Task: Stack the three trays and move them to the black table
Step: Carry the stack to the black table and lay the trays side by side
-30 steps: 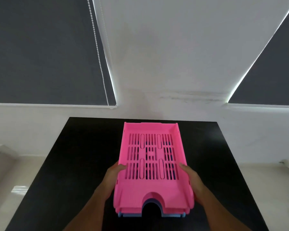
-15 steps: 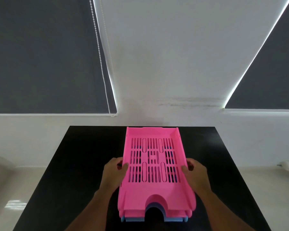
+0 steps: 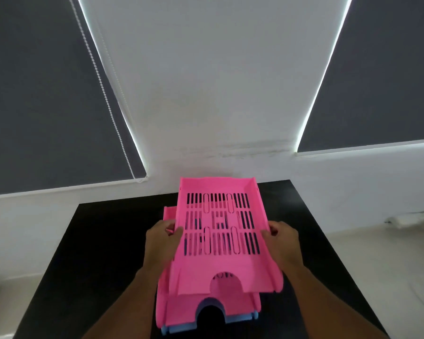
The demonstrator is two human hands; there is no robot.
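Note:
A pink slotted top tray (image 3: 220, 272) hangs lifted and tilted above a second pink tray (image 3: 181, 311), which rests on a blue tray (image 3: 181, 328) on the black table (image 3: 103, 253). My left hand (image 3: 162, 243) grips the top tray's left side wall. My right hand (image 3: 283, 243) grips its right side wall. The lifted tray sits shifted a little to the right of the two below, and it hides most of them.
The table stands against a white wall (image 3: 218, 94) between two windows with dark grey roller blinds (image 3: 47, 106). A bead chain (image 3: 103, 94) hangs by the left blind. Pale floor (image 3: 377, 253) lies on both sides of the table.
Both hands slid forward along the tray's sides, closed on them, and raised the top pink tray off the stack; the second pink tray beneath now shows. The view tilted slightly.

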